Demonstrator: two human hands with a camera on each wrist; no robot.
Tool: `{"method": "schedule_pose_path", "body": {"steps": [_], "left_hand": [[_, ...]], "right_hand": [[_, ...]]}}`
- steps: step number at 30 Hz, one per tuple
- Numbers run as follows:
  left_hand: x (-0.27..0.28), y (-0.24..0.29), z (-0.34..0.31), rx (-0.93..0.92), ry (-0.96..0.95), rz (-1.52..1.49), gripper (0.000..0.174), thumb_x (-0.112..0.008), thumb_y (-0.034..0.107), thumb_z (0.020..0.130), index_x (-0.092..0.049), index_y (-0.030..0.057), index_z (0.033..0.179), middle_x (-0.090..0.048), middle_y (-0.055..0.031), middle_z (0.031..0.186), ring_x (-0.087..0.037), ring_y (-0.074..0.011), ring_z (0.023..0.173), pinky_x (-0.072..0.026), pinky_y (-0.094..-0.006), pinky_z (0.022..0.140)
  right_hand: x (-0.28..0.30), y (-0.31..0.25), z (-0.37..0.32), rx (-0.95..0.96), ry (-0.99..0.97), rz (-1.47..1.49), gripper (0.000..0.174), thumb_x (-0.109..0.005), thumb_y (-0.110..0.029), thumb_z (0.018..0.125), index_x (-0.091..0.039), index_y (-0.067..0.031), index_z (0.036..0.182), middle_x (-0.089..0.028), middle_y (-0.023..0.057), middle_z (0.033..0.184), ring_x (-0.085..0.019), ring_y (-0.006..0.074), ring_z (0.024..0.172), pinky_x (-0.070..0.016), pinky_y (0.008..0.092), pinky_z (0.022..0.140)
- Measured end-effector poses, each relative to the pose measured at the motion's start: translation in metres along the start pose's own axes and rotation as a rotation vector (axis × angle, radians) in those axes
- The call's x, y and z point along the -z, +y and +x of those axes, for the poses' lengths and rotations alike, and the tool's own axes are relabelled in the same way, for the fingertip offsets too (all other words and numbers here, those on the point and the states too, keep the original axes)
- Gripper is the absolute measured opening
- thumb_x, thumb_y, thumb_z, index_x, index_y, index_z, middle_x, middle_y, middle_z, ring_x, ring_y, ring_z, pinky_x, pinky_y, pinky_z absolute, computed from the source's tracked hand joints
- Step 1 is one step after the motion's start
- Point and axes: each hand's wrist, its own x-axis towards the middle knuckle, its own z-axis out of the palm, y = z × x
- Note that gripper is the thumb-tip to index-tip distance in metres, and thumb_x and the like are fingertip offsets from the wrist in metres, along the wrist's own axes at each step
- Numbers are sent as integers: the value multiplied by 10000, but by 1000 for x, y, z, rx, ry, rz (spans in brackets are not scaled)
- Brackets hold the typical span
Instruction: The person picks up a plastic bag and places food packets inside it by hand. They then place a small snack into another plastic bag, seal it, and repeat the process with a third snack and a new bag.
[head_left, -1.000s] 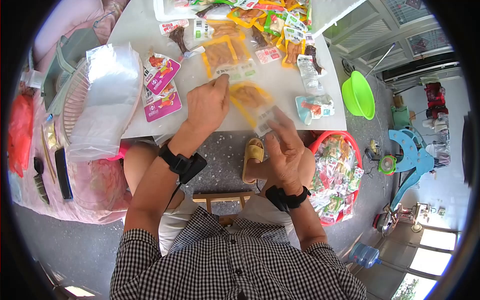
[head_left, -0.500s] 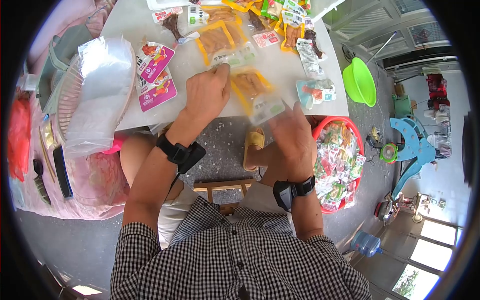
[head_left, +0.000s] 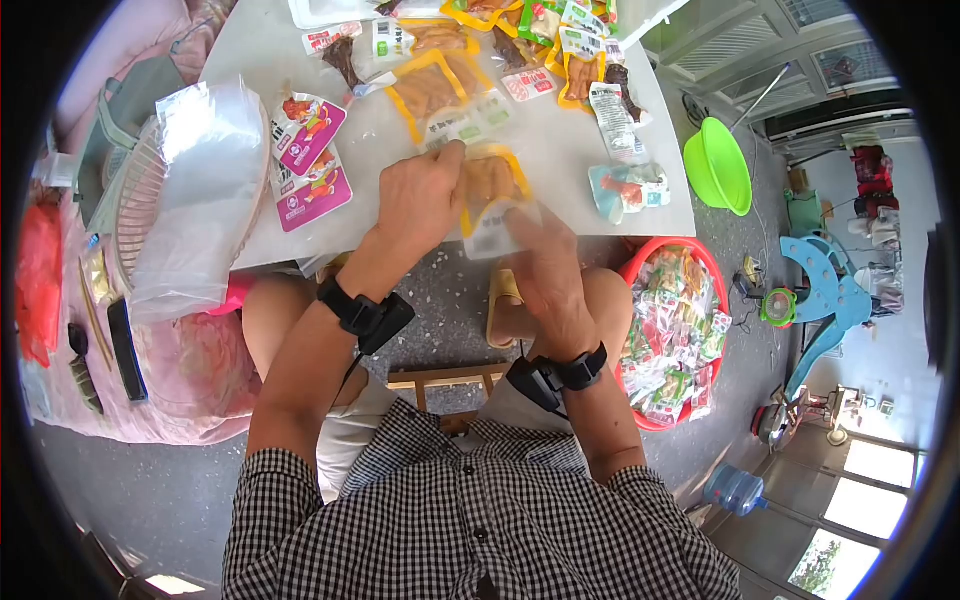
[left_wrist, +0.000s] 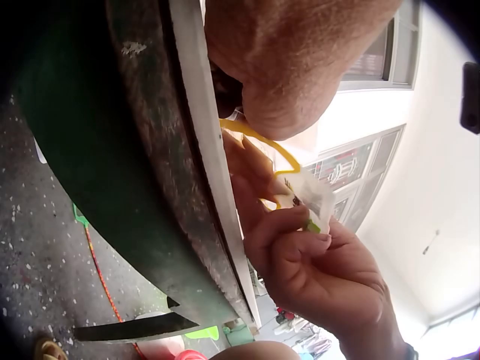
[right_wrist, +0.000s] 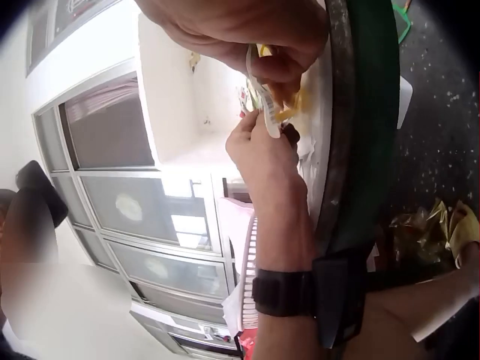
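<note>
The left hand and right hand both pinch a yellow-edged packet, its label too blurred to read.

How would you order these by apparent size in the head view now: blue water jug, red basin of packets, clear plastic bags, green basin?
Largest to smallest:
1. Clear plastic bags, taken together
2. Red basin, partly hidden by a leg
3. Green basin
4. Blue water jug
</note>
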Motion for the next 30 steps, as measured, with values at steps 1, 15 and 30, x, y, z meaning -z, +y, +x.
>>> {"method": "schedule_pose_path", "body": {"steps": [1, 15, 30], "left_hand": [[0, 0, 0, 6, -2, 0, 196, -579, 74, 795, -591, 41, 988, -621, -155, 721, -602, -338, 597, -463, -414, 520], [16, 2, 3, -46, 49, 42, 242, -598, 60, 764, -608, 29, 1004, -615, -130, 720, -611, -296, 623, -473, -386, 522], [15, 0, 4, -87, 151, 10, 154, -588, 53, 690, -541, 37, 836, -578, -108, 667, -607, -289, 609, -474, -395, 492]], "right_hand": [[-4, -4, -2, 17, 36, -4, 297, -574, -96, 847, -576, 0, 1127, -637, 35, 953, -589, 90, 782, -449, 217, 619], [-21, -36, 40, 17, -9, -209, 265, -589, -42, 828, -596, 24, 1084, -637, 49, 880, -559, 60, 658, -393, 163, 496], [-40, -19, 52, 187, -118, -251, 316, -492, -26, 883, -485, 82, 1180, -565, 171, 1130, -601, 241, 970, -529, 325, 803]]}}
